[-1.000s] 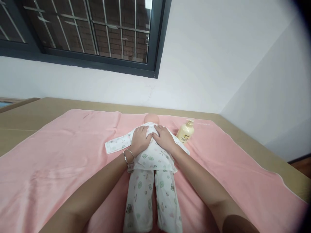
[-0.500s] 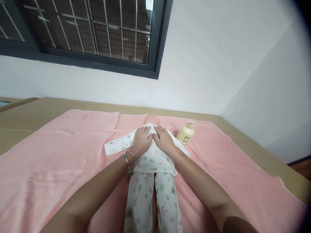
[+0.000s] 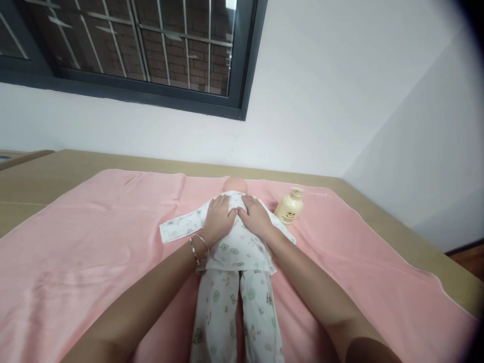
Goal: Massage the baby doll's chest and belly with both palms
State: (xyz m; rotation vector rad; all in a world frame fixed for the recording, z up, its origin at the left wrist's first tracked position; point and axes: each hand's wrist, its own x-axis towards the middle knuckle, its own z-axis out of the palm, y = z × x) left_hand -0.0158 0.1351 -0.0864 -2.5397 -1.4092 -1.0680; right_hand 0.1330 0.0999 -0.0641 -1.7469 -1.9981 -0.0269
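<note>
At the far left, a barred window [image 3: 151,55] sits in the wall [image 3: 321,85] above the worktop [image 3: 26,196], whose tan surface shows along the far side and at both sides of a pink cloth [image 3: 113,217]. The cloth is creased, most plainly at the left. On the right, a pale yellow pump bottle [image 3: 289,206] stands on it, just beyond the doll's right-hand sleeve [image 3: 289,236] — whether the two touch, I cannot tell.

The doll [image 3: 240,257] lies lengthwise in the middle of the cloth, directly under both hands. Its left-hand sleeve [image 3: 181,227] stretches out to the left of them; its head [image 3: 235,185] is just past the fingertips, and its trousers [image 3: 217,312] run back toward the person between the two forearms.

The left hand [image 3: 219,218], with a bracelet [image 3: 193,248] at the wrist, rests palm down on the upper shirt [image 3: 238,237]. The right hand [image 3: 256,218] lies beside it, nearly its mirror. Both have an open grip — fingers extended over the fabric, clasping nothing — and the thumb tips come together, or very nearly, at the middle.
</note>
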